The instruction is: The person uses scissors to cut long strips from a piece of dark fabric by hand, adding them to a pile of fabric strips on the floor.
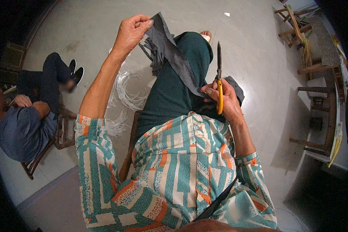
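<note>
A dark grey cloth strip [177, 55] stretches diagonally above my thighs. My left hand [134, 32] pinches its upper end between thumb and fingers. At the lower end, my right hand [224, 97] grips the strip with thumb and fingertips and also holds scissors [219, 78] with yellow handles, blades pointing away from me. Whether the blades are fully closed is hard to tell. More dark strips [156, 55] hang in a bunch beyond my left thigh. A dark cloth bundle [235, 88] shows behind my right hand, partly hidden by it.
White stringy strands [129, 90] lie on the floor at the left. A person [32, 124] sits on a wooden chair [65, 130] farther left. Wooden stools [330, 116] and a bundle of straw-like stalks [306, 55] stand at the right. A small white scrap [226, 14] lies on the tiles.
</note>
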{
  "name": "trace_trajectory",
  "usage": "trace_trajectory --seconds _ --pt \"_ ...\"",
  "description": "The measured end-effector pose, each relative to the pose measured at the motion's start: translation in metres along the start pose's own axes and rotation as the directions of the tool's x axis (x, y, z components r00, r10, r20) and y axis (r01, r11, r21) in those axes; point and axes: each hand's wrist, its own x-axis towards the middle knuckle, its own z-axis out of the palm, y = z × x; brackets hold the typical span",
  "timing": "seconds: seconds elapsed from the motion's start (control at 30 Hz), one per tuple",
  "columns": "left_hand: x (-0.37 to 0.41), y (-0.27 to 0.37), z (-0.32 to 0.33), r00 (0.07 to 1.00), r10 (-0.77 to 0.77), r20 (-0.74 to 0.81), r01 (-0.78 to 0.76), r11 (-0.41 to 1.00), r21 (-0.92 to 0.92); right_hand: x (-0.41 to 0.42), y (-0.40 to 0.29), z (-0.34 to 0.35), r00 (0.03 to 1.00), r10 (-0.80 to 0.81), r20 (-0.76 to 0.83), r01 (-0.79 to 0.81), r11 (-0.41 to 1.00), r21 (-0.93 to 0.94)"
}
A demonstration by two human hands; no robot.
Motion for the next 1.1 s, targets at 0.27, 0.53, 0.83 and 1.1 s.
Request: trace_trajectory --seconds 0.27,0.53,0.83,1.1 --pt "0.002 0.005 -0.014 0.999 -0.004 -0.044 0.007 0.998 0.069 -0.007 -0.015 -0.003 0.995 0.003 0.096 -0.007 0.999 0.045" --pt "0.011 -0.004 -0.009 0.999 -0.016 -0.048 0.017 1.0 0.012 -0.017 -0.02 -0.002 0.991 -0.129 0.042 0.127 0.991 0.043" --pt "0.022 -0.015 -0.017 0.999 -0.043 -0.032 0.047 0.988 0.145 -0.039 -0.022 0.003 0.991 -0.125 0.039 0.121 0.988 0.095" --pt "0.029 -0.017 -0.007 0.979 -0.203 0.014 0.197 0.962 0.187 -0.04 -0.013 0.002 0.994 -0.09 0.055 0.073 0.965 0.253"
